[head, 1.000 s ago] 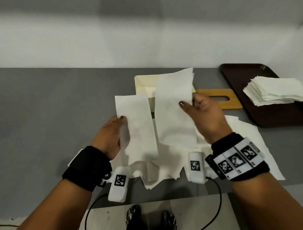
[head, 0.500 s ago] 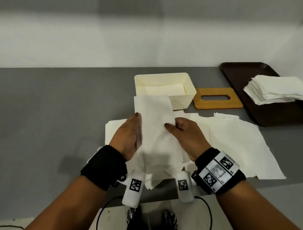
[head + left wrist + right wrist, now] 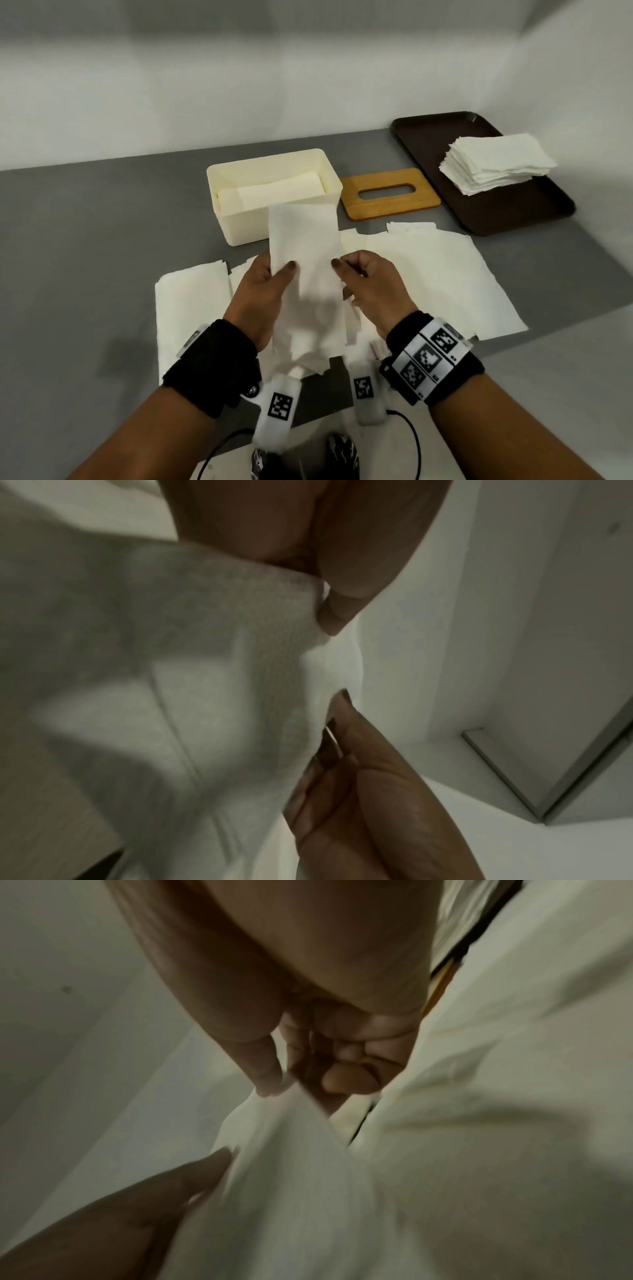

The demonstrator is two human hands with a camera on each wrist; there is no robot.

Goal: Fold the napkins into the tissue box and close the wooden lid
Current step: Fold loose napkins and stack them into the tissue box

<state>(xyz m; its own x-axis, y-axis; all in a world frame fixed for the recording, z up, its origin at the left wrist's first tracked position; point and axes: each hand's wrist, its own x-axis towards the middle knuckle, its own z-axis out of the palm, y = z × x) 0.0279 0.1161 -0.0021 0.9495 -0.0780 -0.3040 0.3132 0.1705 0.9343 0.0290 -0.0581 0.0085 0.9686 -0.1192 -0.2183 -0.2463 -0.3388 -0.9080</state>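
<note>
Both hands (image 3: 263,294) (image 3: 370,291) pinch folded napkin (image 3: 305,240); markers unreadable

both wrist views are blurred, the white paper napkin (image 3: 178,669) a soft smear. in the head view that held strip covers the near wall of the cream plastic tissue box (image 3: 239,222) and hides the left hand (image 3: 263,298) fingers behind it. the spread white napkin sheets (image 3: 428,274) lie partly under both hands. the dark brown tray (image 3: 513,212) hides beneath its stacked napkins.
</note>
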